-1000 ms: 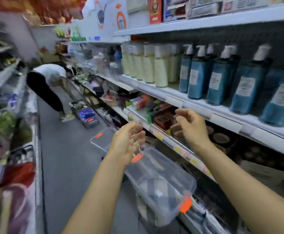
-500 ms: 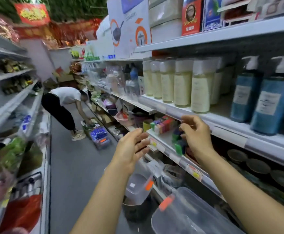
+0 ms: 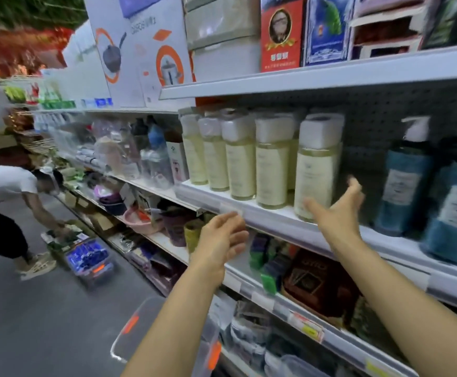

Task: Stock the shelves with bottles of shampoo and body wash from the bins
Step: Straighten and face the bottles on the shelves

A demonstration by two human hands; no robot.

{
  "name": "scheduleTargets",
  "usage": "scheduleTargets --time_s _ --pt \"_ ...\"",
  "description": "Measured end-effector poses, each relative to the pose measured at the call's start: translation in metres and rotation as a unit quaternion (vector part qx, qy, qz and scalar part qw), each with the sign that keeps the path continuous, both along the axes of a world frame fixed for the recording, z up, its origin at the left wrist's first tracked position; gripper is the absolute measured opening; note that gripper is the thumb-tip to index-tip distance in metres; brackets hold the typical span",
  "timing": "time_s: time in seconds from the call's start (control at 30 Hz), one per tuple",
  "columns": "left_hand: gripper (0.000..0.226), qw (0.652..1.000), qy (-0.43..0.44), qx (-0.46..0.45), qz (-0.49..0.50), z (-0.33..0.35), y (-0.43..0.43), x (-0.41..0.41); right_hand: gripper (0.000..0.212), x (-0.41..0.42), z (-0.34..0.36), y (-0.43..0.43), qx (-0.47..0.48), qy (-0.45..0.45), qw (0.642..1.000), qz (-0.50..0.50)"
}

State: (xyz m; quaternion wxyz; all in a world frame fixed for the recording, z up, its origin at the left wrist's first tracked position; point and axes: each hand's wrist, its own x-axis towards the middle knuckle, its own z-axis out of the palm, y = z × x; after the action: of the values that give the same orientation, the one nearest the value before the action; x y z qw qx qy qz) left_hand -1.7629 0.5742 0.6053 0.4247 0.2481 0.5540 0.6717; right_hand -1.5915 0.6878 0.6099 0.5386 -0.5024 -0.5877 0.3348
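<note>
Right hand (image 3: 339,213) fingers spread, empty, beside end pale bottle (image 3: 314,170); left hand (image 3: 220,238) loosely curled, empty. Should grip bottle mid-body, keep upright, square with row.

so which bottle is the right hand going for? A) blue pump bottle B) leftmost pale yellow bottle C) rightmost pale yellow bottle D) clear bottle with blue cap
C: the right hand is spread open at the rightmost pale yellow bottle, thumb in front of its base and fingers just past its right side. It grips nothing yet.
</note>
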Motion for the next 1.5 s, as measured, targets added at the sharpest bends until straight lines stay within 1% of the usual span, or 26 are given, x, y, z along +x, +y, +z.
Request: scheduleTargets --time_s 0.07,0.1,0.23,0.3,0.43,0.5,0.6,0.67,0.7,0.73,0.8,0.87,0.93,1.0,1.13,1.37,1.43,1.5 --pt "0.021 1.000 -0.005 0.000 -0.010 -0.001 0.021 -0.013 0.102 -0.008 0.003 0.012 -0.037 -0.012 0.999 0.000" --pt "0.022 1.000 0.000 -0.003 -0.016 -0.002 0.031 -0.021 0.101 -0.014 0.004 0.018 -0.049 -0.018 0.999 -0.003" --pt "0.031 0.998 0.007 0.007 -0.056 -0.001 0.068 -0.053 0.080 -0.039 -0.002 0.040 -0.063 -0.030 0.996 -0.062" --pt "0.032 0.997 0.026 0.008 -0.073 -0.002 0.084 -0.072 0.072 -0.051 -0.006 0.045 -0.053 -0.033 0.994 -0.086" --pt "0.035 0.994 0.043 0.016 -0.098 -0.007 0.108 -0.113 0.066 -0.071 -0.012 0.051 -0.044 -0.038 0.991 -0.123" --pt "0.036 0.994 0.057 0.023 -0.093 -0.007 0.120 -0.134 0.064 -0.077 -0.013 0.056 -0.037 -0.025 0.989 -0.140" --pt "0.033 0.996 0.068 0.032 -0.057 -0.005 0.141 -0.158 0.064 -0.083 -0.015 0.059 -0.035 -0.016 0.987 -0.158" --pt "0.038 0.993 0.108 0.030 -0.022 -0.006 0.153 -0.171 0.065 -0.087 -0.016 0.059 -0.035 -0.017 0.985 -0.170" --pt "0.047 0.990 0.141 0.029 -0.003 -0.006 0.159 -0.179 0.067 -0.089 -0.016 0.059 -0.034 -0.016 0.984 -0.173" --pt "0.061 0.984 0.176 0.028 0.015 -0.005 0.163 -0.186 0.072 -0.091 -0.015 0.058 -0.031 -0.013 0.984 -0.172" --pt "0.096 0.970 0.241 0.018 0.035 -0.003 0.171 -0.204 0.085 -0.097 -0.013 0.054 -0.027 -0.013 0.984 -0.176" --pt "0.127 0.954 0.299 -0.004 0.022 -0.001 0.177 -0.220 0.099 -0.103 -0.012 0.052 -0.022 -0.029 0.980 -0.195" --pt "0.146 0.945 0.327 -0.006 -0.015 -0.001 0.186 -0.233 0.110 -0.109 -0.012 0.052 -0.014 -0.041 0.975 -0.219" --pt "0.157 0.942 0.332 0.010 -0.051 -0.001 0.197 -0.243 0.115 -0.114 -0.013 0.055 -0.006 -0.046 0.971 -0.235" --pt "0.160 0.929 0.360 0.028 -0.083 -0.002 0.214 -0.246 0.109 -0.120 -0.015 0.059 -0.001 -0.061 0.966 -0.250" --pt "0.153 0.928 0.361 0.040 -0.083 -0.012 0.234 -0.244 0.104 -0.123 -0.017 0.069 -0.001 -0.068 0.966 -0.249" --pt "0.150 0.927 0.364 0.045 -0.080 -0.015 0.237 -0.243 0.106 -0.126 -0.019 0.072 -0.008 -0.071 0.967 -0.244" --pt "0.149 0.927 0.361 0.055 -0.079 -0.016 0.238 -0.242 0.115 -0.129 -0.021 0.076 -0.018 -0.072 0.968 -0.239"
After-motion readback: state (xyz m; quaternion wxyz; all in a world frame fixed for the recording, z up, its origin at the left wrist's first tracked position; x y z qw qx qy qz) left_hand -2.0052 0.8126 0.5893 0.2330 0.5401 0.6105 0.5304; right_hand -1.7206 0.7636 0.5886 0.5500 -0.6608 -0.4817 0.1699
